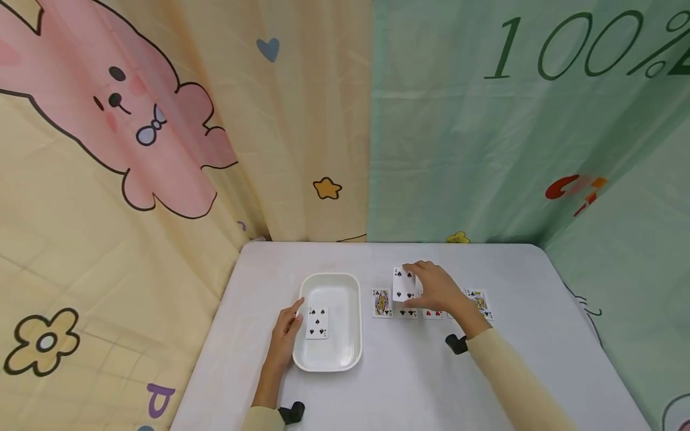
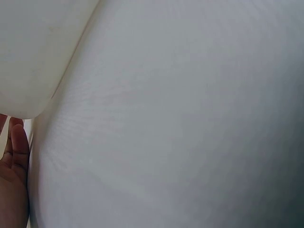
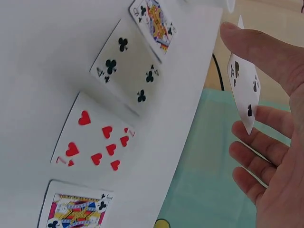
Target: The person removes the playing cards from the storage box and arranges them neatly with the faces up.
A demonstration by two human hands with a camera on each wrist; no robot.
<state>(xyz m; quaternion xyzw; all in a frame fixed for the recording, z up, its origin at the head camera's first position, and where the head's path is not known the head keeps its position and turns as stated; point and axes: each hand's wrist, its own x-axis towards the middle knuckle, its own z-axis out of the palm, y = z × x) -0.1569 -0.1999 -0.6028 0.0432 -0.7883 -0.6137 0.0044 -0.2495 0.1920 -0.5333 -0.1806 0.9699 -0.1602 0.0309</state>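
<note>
My right hand [image 1: 435, 286] pinches a four of spades [image 1: 403, 284] by its edges between thumb and fingers, raised over the row of cards. In the right wrist view the same card stands nearly edge-on. Beneath it lie a queen of clubs [image 3: 154, 23], a four of clubs [image 3: 126, 66], a seven of hearts [image 3: 92, 137] and a clubs face card [image 3: 76, 209]. At the left rim of a white tray [image 1: 353, 323], my left hand [image 1: 283, 338] rests with fingers extended and touching it. Inside the tray lies a five of spades [image 1: 317, 323], face up.
Another face card [image 1: 480, 304] shows at the right end of the row, partly behind the right wrist. The white table [image 1: 399, 389] ends at the printed curtains [image 1: 318, 131] behind. Black wrist mounts [image 1: 457, 344] sit on both wrists.
</note>
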